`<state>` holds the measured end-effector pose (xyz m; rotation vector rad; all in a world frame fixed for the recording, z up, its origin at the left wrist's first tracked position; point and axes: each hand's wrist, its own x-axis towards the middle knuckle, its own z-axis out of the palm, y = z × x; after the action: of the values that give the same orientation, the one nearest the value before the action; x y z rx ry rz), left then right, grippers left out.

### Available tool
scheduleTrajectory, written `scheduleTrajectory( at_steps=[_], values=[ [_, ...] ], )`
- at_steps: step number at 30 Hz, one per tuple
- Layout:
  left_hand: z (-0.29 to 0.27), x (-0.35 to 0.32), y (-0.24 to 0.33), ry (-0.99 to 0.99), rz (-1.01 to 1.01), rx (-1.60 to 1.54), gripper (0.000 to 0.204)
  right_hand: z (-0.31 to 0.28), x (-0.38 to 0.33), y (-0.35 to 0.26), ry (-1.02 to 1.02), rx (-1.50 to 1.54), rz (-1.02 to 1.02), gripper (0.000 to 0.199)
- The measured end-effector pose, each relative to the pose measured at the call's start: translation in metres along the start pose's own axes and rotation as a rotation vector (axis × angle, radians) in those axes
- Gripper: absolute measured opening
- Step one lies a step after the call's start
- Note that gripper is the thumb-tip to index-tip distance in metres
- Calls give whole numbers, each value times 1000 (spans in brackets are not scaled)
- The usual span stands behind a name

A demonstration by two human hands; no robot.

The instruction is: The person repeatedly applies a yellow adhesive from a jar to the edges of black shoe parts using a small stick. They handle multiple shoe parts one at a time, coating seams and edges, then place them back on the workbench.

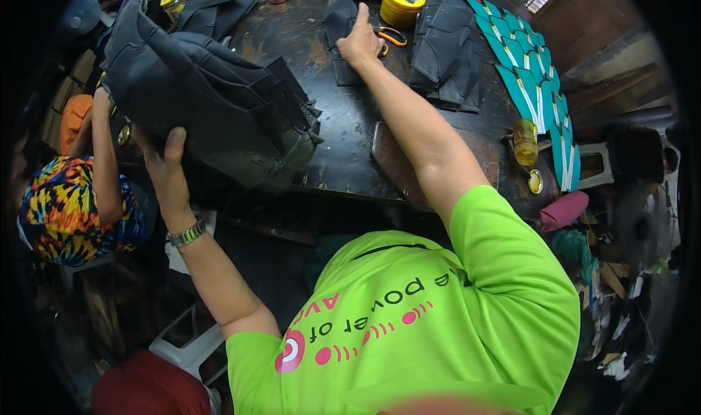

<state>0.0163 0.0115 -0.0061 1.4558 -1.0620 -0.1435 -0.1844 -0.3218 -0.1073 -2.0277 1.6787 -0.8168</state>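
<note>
My left hand point(169, 168) grips a thick stack of black, leather-like pieces point(197, 101) that look like shoe uppers, lifted over the table's left front side. Its thumb lies against the near face; the other fingers are partly hidden behind the stack. My right hand point(359, 44) reaches across the table with its index finger stretched out, over a flat black piece point(340, 22); its other fingers are bent and partly hidden. Just right of it lie scissors with orange-and-black handles point(393, 37). Another pile of black pieces point(442, 43) rests further right.
The dark, worn table point(336, 159) holds a yellow tub point(401, 5) at the back. Overlapping green pieces with white strips point(522, 72) line the right edge, near a yellowish jar point(525, 142). At left, a person in a colourful patterned shirt point(69, 210) sits close by.
</note>
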Motion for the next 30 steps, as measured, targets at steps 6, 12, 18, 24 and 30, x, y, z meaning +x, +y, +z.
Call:
scheduleTrajectory(
  at_steps=[6, 12, 18, 24, 30],
  values=[
    [1, 2, -2, -13, 68, -20, 85, -55, -23, -60, 188, 1153, -604, 52],
    [6, 0, 9, 1, 52, 30, 82, -142, -112, -138, -357, 1529, -619, 67],
    [4, -3, 18, 26, -35, 25, 83, -114, -153, -155, -216, 914, -708, 51],
    [-1, 2, 10, -32, -18, -34, 88, -105, -149, -159, -272, 1033, -904, 92],
    [9, -11, 1, 213, 142, -36, 93, -117, -143, -156, -523, 949, -715, 113]
  ],
)
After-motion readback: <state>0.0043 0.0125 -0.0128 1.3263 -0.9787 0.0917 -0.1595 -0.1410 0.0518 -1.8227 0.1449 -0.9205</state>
